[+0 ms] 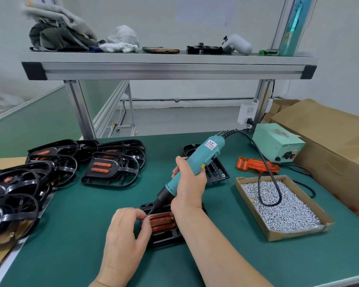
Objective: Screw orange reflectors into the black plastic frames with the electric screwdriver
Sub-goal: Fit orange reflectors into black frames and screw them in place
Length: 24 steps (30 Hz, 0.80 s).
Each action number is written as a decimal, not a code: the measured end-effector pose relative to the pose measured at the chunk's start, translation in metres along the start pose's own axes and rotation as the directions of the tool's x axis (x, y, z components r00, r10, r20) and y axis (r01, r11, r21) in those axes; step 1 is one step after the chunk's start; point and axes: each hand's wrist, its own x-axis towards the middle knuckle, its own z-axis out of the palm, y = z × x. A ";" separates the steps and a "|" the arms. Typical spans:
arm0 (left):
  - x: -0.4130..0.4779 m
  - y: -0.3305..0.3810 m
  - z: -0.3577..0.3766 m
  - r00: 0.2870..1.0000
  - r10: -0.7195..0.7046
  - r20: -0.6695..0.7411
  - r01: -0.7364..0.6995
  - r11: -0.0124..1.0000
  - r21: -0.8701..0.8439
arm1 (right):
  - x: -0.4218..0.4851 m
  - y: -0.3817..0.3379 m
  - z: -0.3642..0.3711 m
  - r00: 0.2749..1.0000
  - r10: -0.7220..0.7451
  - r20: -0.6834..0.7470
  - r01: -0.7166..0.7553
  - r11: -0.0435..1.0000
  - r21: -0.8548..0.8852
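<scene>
Two hands sit low at the near edge of the green mat [71, 228]. The left hand [124, 235] has its fingers curled, thumb and forefinger pinching the left end of the orange reflector [163, 222]; whether a screw sits between the fingertips cannot be told. The reflector lies seated in a black plastic frame [166, 238] flat on the mat, between the two wrists. The right hand [190, 183] is wrapped round the barrel of the electric screwdriver [197, 160], which is teal and tilted, tail up and to the right, with its bit tip down at the reflector's upper-left corner, right by the left fingertips. To the right is a shallow cardboard tray of silver screws [284, 212], with the black cord [278, 195] looped across it. Behind the right hand lies a bare frame [218, 172]. Beyond the tray are loose orange reflectors [255, 164] and, behind them, a pale green power unit [278, 145] — the cord runs toward it. On the left is a pile of assembled frames [110, 164], orange already showing in them. A large brown carton [330, 141] stands along the right edge. Farthest back — an aluminium shelf [168, 68] carrying a bag [56, 36], white cloth [122, 41] and a phone [161, 50].
</scene>
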 end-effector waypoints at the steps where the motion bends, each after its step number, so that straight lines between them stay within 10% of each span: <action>1: 0.000 0.000 0.000 1.000 -0.004 0.003 0.004 1.000 0.006 | -0.001 0.001 0.000 1.000 0.001 0.001 -0.001 1.000 0.000; 24: 0.000 -0.007 0.006 0.997 0.079 -0.024 -0.076 0.989 0.124 | -0.009 0.002 0.003 0.988 -0.128 0.091 0.130 0.991 -0.020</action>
